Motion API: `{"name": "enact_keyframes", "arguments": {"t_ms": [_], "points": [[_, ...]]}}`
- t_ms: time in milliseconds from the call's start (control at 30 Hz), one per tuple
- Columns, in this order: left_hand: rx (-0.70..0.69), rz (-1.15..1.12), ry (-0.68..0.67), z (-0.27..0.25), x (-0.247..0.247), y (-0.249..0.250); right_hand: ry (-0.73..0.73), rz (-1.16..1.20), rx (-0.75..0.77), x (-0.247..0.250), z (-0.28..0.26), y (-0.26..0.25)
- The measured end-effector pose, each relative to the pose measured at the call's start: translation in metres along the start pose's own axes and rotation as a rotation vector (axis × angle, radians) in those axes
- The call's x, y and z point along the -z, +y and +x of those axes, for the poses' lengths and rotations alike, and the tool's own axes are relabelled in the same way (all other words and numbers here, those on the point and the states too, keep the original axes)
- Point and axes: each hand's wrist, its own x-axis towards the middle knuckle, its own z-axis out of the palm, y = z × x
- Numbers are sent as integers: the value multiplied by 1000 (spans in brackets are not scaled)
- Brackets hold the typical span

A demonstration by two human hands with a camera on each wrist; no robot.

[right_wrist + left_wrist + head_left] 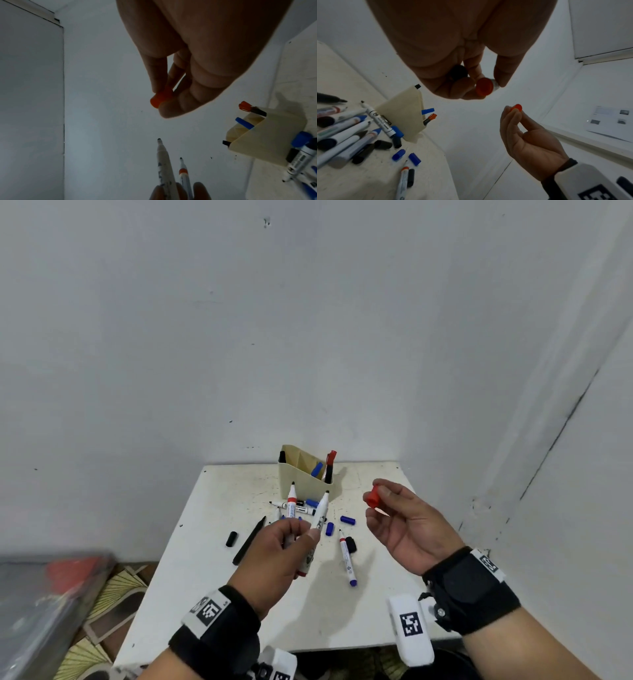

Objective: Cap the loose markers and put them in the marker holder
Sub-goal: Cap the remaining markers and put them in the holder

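My left hand (274,546) grips two uncapped markers (320,510); my right hand (404,522) pinches a red cap (372,496). Crowded tips could misalign it.

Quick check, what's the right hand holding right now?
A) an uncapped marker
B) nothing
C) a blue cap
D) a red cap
D: the right hand pinches a red cap between thumb and fingertips, raised above the table; the left hand grips the two uncapped markers, tips up.
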Motion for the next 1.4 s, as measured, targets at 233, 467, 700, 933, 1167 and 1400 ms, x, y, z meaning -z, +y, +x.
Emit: {"name": "enact_keyframes", "arguments": {"t_ms": [233, 467, 700, 933, 1167, 1400], "points": [[-98, 14, 21, -11, 1, 13, -6, -247, 281, -22, -7, 3], [-113, 25, 31, -17, 6, 17, -25, -415, 423, -43, -14, 5], [-127, 70, 43, -20, 10, 18, -5, -523, 447, -47, -13, 4], [-161, 97, 43, -22, 10, 22, -36, -623, 389, -49, -16, 12], [-171, 131, 77, -22, 7, 25, -52, -547, 336, -50, -17, 14], [-204, 294, 59, -23, 3, 26, -45, -593, 312, -47, -15, 23]]}}
